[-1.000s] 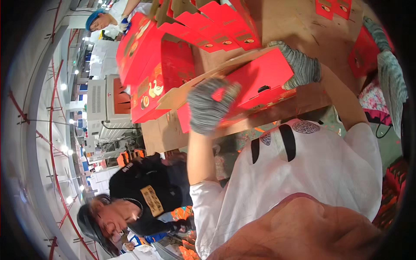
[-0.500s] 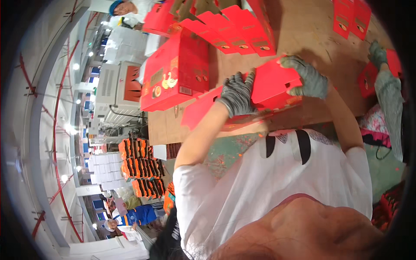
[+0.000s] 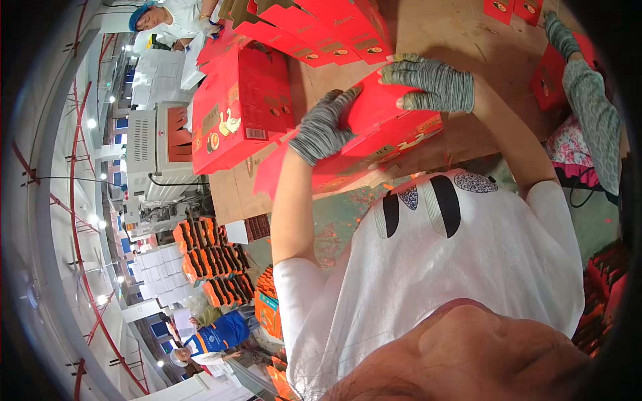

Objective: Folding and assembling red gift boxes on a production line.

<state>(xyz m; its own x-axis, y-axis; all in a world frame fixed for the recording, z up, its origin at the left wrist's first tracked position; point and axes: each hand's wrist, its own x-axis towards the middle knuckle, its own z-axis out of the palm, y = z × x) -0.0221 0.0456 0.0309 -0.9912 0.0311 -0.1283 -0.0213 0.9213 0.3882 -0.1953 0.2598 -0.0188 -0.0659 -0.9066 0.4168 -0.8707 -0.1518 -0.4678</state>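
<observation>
Both my hands wear grey knit gloves and grip a red gift carton (image 3: 384, 127) at the near edge of the brown work table (image 3: 461, 37). My left hand (image 3: 322, 127) clasps the carton's left end. My right hand (image 3: 431, 83) lies flat across its top right side. Under the carton lie flat red carton blanks (image 3: 267, 175). To the left stands an assembled red box (image 3: 241, 110) with a picture on its side. A stack of flat red cartons (image 3: 321, 30) lies beyond it.
A co-worker's gloved hand (image 3: 558, 33) and patterned sleeve (image 3: 588, 100) reach to red cartons at the table's right. Another person in a blue cap (image 3: 160, 13) works at the far left. Beside the table are a white machine (image 3: 157, 154), orange crates (image 3: 214, 260) and a person in blue (image 3: 214, 334).
The view has swung, and the person in black at the lower left has left it. My right hand has moved from the carton's far end onto its top; both hands keep hold.
</observation>
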